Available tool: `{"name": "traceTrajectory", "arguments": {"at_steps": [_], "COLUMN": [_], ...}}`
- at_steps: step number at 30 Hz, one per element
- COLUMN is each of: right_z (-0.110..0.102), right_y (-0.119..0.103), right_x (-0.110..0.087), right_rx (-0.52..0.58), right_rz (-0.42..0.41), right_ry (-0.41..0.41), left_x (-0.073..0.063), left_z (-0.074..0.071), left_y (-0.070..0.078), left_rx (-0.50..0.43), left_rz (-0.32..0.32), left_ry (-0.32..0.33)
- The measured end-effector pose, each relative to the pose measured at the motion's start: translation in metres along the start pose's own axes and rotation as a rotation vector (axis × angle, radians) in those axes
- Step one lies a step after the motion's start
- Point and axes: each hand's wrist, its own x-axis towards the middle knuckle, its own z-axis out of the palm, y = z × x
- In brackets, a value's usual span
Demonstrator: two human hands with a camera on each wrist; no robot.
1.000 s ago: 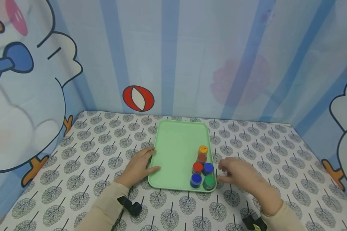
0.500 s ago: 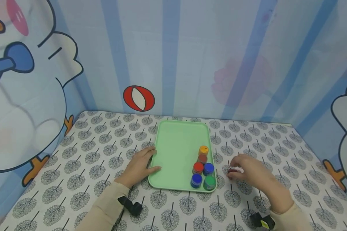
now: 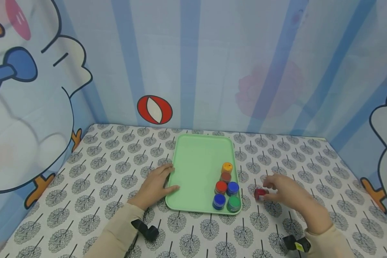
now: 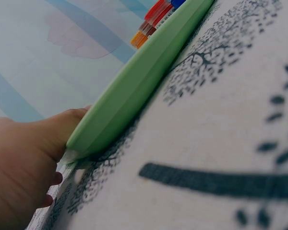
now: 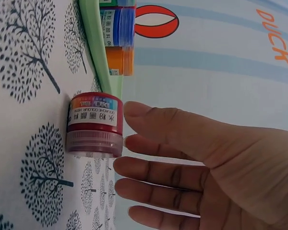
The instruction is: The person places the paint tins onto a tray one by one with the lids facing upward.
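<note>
A red gouache paint jar (image 3: 260,194) lies on its side on the cloth, to the right of the green tray (image 3: 193,165). Beside it is my right hand (image 3: 287,193), fingers extended and apart. The right wrist view shows the same jar (image 5: 95,125) with the thumb tip right by it; whether they touch I cannot tell. My left hand (image 3: 152,188) rests at the tray's left edge, its thumb over the rim and its other fingers along the outside. Along the tray's right side stand several jars, among them an orange one (image 3: 227,167) and a green one (image 3: 233,204).
Under everything is a white cloth (image 3: 116,179) with a dark tree print. A striped blue curtain (image 3: 213,71) with cartoon figures hangs behind the table. Blue jars (image 3: 219,201) and red jars (image 3: 220,187) are grouped closely in the tray's near right corner.
My right hand has moved right, away from the tray's edge. The red jar came into view under its fingers, and they have since drawn back from it. The left hand stays put.
</note>
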Motion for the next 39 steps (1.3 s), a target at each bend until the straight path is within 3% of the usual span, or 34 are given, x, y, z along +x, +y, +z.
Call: {"name": "traceTrajectory", "arguments": {"at_steps": [11,29,39], "right_z": [0.006,0.011,0.010], "right_y": [0.006,0.010,0.009], "right_x": [0.000,0.000,-0.001], "right_rx": [0.017,0.055,0.071], "right_rz": [0.055,0.055,0.028], "right_ry": [-0.055,-0.077,-0.048], "left_x": [0.000,0.000,0.000], "left_z": [0.000,0.000,0.000], "left_y": [0.000,0.000,0.000], "left_rx": [0.001,0.004,0.007], "left_rz": [0.010,0.008,-0.001], "left_ry": [0.009,0.012,0.003]}}
